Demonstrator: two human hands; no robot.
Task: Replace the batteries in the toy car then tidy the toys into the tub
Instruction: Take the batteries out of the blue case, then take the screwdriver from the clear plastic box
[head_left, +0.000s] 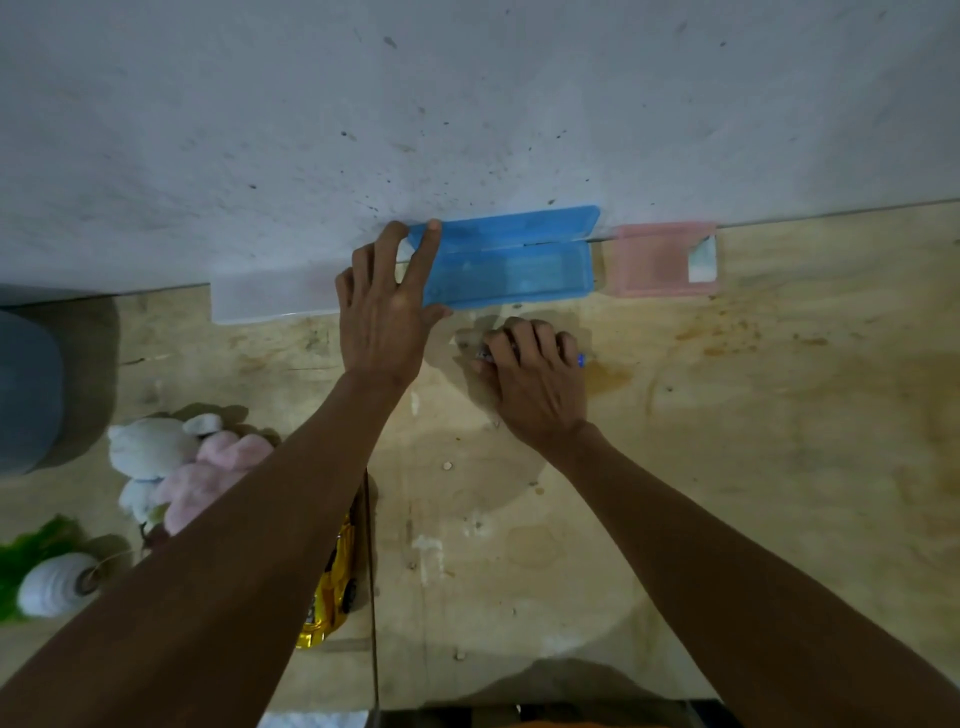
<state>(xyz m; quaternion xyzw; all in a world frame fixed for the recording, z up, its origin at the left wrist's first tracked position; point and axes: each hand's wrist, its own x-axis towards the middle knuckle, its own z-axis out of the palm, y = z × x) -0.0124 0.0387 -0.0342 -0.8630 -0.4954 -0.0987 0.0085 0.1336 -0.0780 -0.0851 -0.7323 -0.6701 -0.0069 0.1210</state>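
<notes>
A stained wooden table (727, 415) carries a blue case (519, 265), pink box (654, 260), plush toys (182, 467) and yellow car (337, 577).

Single head view, wide-angle, looks steeply down and forward over both forearms onto the table (727, 467), wall (467, 78) close ahead.
</notes>
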